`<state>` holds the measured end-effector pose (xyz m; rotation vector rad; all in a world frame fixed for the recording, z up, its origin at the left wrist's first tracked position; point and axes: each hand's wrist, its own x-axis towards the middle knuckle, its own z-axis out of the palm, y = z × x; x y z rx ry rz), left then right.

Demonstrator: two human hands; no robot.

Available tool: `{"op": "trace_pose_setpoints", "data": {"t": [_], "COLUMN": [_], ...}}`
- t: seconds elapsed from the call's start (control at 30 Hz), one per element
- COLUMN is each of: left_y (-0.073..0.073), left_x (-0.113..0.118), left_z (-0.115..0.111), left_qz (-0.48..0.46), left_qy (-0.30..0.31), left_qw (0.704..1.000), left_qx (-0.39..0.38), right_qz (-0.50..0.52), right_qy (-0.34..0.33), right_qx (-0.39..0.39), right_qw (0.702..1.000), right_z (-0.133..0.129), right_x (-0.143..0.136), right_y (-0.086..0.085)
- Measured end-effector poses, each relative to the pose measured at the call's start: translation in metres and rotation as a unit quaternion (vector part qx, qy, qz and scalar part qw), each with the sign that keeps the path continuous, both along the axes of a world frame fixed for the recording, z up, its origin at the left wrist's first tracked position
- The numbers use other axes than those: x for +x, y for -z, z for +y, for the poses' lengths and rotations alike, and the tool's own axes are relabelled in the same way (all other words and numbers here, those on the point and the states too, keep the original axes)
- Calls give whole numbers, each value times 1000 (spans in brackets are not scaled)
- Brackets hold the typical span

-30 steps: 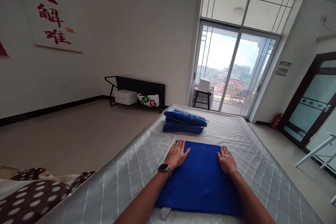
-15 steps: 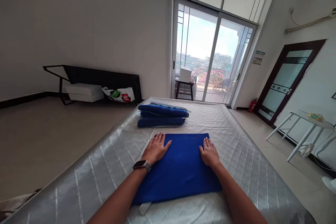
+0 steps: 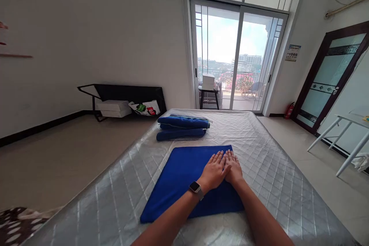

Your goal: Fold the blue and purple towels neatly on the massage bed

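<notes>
A blue cloth (image 3: 175, 184), folded into a flat rectangle, lies on the silver quilted mattress (image 3: 115, 192). My left hand (image 3: 215, 170), with a watch (image 3: 195, 187) on its wrist, rests palm down on the cloth's right part, fingers stretched out. Beside it my right hand (image 3: 234, 167) lies flat at the cloth's far right corner, its thumb hidden behind the left hand. The two hands touch. Beyond the cloth sits a stack of folded blue cloths (image 3: 183, 127).
A black metal frame (image 3: 129, 94) with white boxes (image 3: 113, 108) and a printed bag (image 3: 145, 108) stands by the left wall. Sliding glass doors (image 3: 236, 57) are straight ahead. To the right are a white table (image 3: 353, 118) and a fire extinguisher (image 3: 289, 110).
My left hand has moved right across the cloth, from its left edge to beside my right hand. The right hand stays near the same corner. The camera view has turned slightly left.
</notes>
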<state>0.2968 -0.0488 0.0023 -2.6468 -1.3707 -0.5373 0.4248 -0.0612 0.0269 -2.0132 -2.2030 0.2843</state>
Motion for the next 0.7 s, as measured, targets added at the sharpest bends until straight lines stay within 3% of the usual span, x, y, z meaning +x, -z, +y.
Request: {"op": "trace_pose_setpoints", "data": {"t": [0.07, 0.17, 0.3, 0.47, 0.57, 0.7], "left_y": [5, 9, 17, 41, 54, 54], "left_x": [19, 5, -74, -187, -215, -212], "left_z": [-8, -11, -12, -30, -43, -49], "left_qz": [-2, -6, 18, 26, 11, 5], "left_qy": [17, -5, -64, -160, -178, -191], "left_qw": [1000, 998, 995, 985, 983, 981], "left_qx": [-25, -56, -80, -68, -36, -30], "right_qz": [-8, -5, 14, 21, 18, 6], "right_qy": [-16, -4, 24, 30, 37, 44], "right_qx": [-5, 4, 12, -1, -4, 10], "right_qw": [1000, 1000, 1000, 999, 999, 999], "right_z": [0, 1, 2, 1, 0, -1], "right_x": [2, 1, -4, -5, -4, -6], "right_y": [2, 3, 1, -3, -6, -14]}}
